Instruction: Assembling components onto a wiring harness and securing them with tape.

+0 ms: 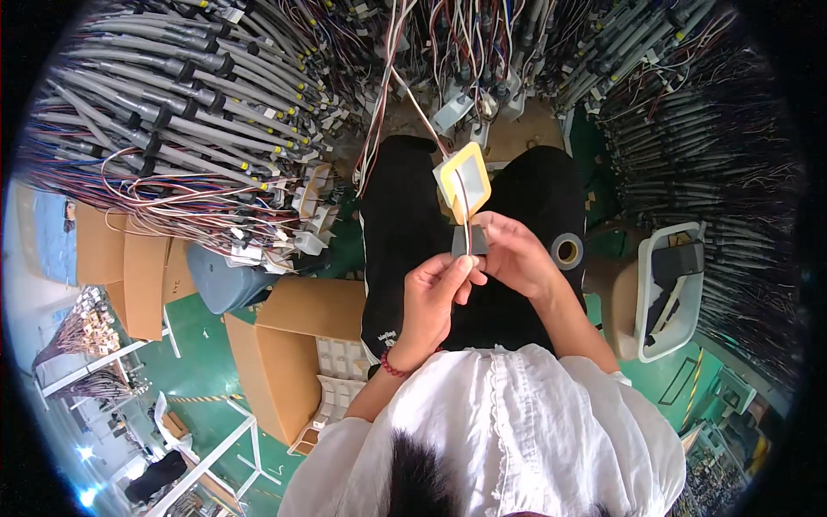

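Above my lap, my left hand (433, 295) pinches thin brown and white wires (469, 226) between thumb and fingers. The wires run up through a small white plastic housing (463, 183) with a yellow-edged square opening, then on to the hanging bundle beyond. Behind the wires, between my hands, is a dark grey flat piece (457, 240), perhaps tape or foam. Its right edge meets the fingers of my right hand (519, 257), which are closed together beside the wires. What exactly those fingertips grip is partly hidden. A roll of dark tape (567, 251) rests at my right thigh.
Grey cable harnesses (185, 95) are piled at the left, with more dark cables (706, 172) at the right. A cardboard box (271, 370) holding white parts stands lower left, near a blue-grey stool (226, 277). At right is a white plastic bin (646, 319) with dark items.
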A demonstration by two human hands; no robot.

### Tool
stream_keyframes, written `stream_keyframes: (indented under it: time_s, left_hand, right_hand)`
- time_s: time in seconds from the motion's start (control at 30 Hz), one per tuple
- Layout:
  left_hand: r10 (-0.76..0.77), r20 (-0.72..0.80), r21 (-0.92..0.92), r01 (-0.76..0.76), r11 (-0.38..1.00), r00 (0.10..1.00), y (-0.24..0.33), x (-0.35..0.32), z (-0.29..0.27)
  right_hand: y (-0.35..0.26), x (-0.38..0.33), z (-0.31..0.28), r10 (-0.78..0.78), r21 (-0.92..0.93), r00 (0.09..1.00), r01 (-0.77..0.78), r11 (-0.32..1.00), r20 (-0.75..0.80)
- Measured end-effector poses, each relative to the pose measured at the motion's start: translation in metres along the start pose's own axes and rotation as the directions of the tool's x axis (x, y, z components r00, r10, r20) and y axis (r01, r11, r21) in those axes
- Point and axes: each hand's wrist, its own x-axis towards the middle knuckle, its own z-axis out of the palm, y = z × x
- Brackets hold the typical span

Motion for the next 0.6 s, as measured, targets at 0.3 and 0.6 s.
stream_keyframes:
  time_s: [0.3,0.6]
  left_hand:
    - [-0.012,0.1,0.069,0.005,0.998,0.995,0.0,-0.003,-0.004]
    - [0.014,0.122,0.241,-0.043,0.969,0.992,0.005,-0.004,-0.002]
  right_hand:
    - [0.003,0.003,0.007,0.055,-0.13,0.997,-0.048,0.99,0.045]
    - [-0.004,0.003,0.013,0.1,-0.196,0.995,-0.103,0.975,-0.022]
